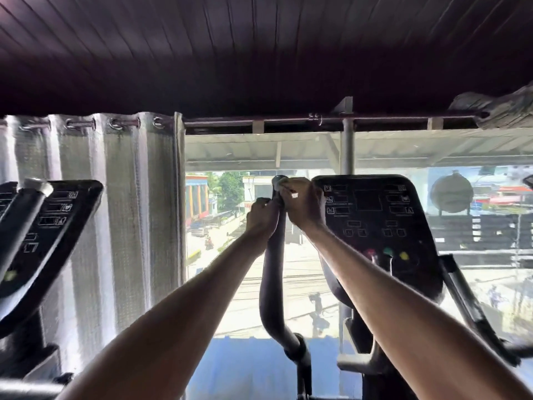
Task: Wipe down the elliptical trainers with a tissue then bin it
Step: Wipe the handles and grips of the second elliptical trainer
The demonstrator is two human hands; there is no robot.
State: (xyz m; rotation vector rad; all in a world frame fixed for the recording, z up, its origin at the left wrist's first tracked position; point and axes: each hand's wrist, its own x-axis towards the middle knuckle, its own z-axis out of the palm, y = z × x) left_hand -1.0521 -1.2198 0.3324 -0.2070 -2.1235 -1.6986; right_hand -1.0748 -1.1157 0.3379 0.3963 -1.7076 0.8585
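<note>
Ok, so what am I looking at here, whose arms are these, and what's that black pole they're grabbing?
The camera sits on a person's head, so these are that person's own arms reaching forward. The black pole is a handle of an elliptical trainer, a gym machine; its control panel is just to the right. The left hand grips the handle. The right hand, higher up, holds a pale tissue against its top. A second trainer stands left, beside a curtain. Behind is a window.
</note>
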